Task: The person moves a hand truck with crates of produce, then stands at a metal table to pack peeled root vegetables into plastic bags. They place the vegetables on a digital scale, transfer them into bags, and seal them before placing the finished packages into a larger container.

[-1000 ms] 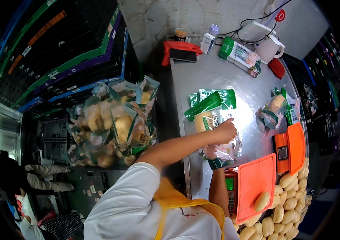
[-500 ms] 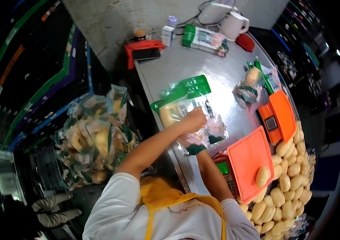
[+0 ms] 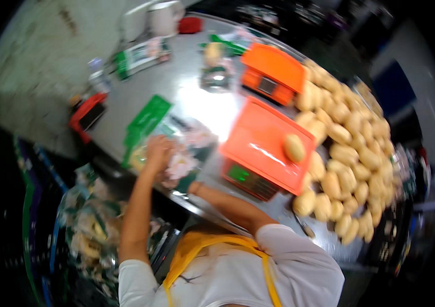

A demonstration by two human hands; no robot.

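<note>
A clear plastic bag (image 3: 195, 134) with a green top band and pink flower print lies on the near left part of the metal table, a pale yellow potato (image 3: 138, 158) showing at its left side. My left hand (image 3: 159, 152) rests on the bag with its fingers curled closed on the plastic; motion blurs them. At the bag's near end, by the table edge, is my right hand (image 3: 193, 188), mostly covered by the printed film, its fingers hidden. A scale with a red-orange tray (image 3: 258, 138) and green lit display stands to the right, one potato (image 3: 294, 148) on it.
Many loose potatoes (image 3: 350, 158) cover the table's right side. An orange scale (image 3: 273, 69) stands beyond the tray. Filled bags (image 3: 92, 230) are heaped low at left. Farther back are a green-white pack (image 3: 143, 56), a white jug (image 3: 165, 19) and a phone (image 3: 93, 116) on red cloth.
My view has swung to the right, so the table and potatoes appear farther left. Both hands stay at the same bag. The picture is more blurred.
</note>
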